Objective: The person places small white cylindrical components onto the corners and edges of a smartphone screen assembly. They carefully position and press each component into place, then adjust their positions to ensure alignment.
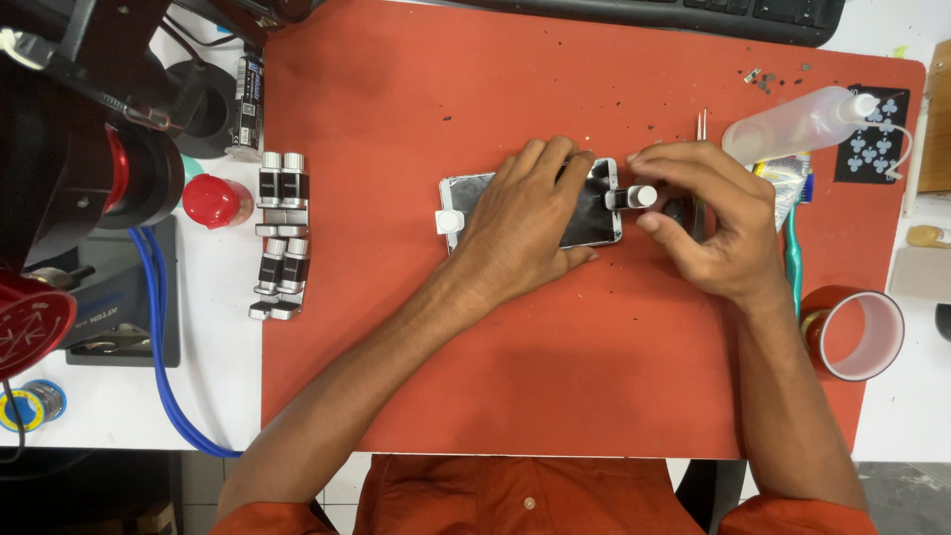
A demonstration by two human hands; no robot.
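At the far left, a black stand with a red collar (117, 168) overhangs the white bench, and a blue cable (158, 327) loops below it. A solder spool (35, 404) lies near the bench's front edge. A red-capped bottle (211, 201) stands just left of four metal screw clamps (279, 235), set in two pairs beside the edge of the red work mat (396, 357).

Near the mat's centre lies a smartphone (466, 193), flat and lengthwise, with a white-knobbed clamp (449, 221) on its left end. The left hand (530, 220) rests palm down on the phone, fingers spread flat and pressing, gripping nothing. A second clamp (634, 197) sits on the phone's right end; the right hand (708, 223) curls around it, thumb and forefinger pinching its white knob.

Beyond the right hand, tweezers (702, 127) lie on the mat, partly hidden. A clear squeeze bottle (792, 126) lies on its side, touching a black card (877, 149). A green toothbrush (793, 258) lies beside the wrist, and a roll of amber tape (857, 334) straddles the mat's right edge.
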